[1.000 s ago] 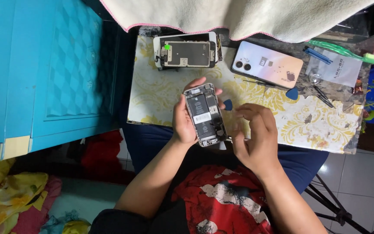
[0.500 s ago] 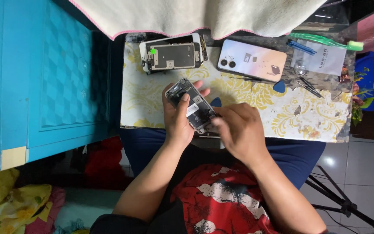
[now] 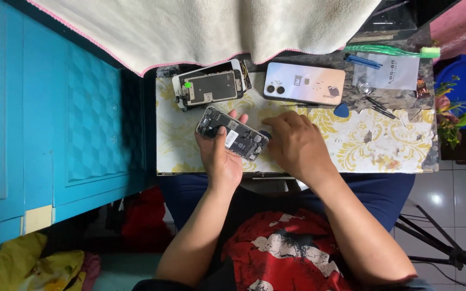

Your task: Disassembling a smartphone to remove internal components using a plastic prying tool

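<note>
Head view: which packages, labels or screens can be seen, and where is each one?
Detached screen assembly: table's far left, rectangular, dark back with green tab.
White packet: far right, flat, grey print.
White label: inside opened phone held by left hand.

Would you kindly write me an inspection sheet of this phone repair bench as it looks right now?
Surface: small table with a worn yellow floral covering, peeling at the far right.
Job's things: opened phone, internals showing, held tilted above the table.
Clutter: detached screen assembly; pale phone lying back up; blue pick; tweezers; green toothbrush; white packet.
Grippers: left hand grips the opened phone; right hand is palm down beside it, fingertips hidden.
Cables: nothing seen.
Surroundings: blue cabinet at left, cream towel overhanging, tiled floor.
</note>
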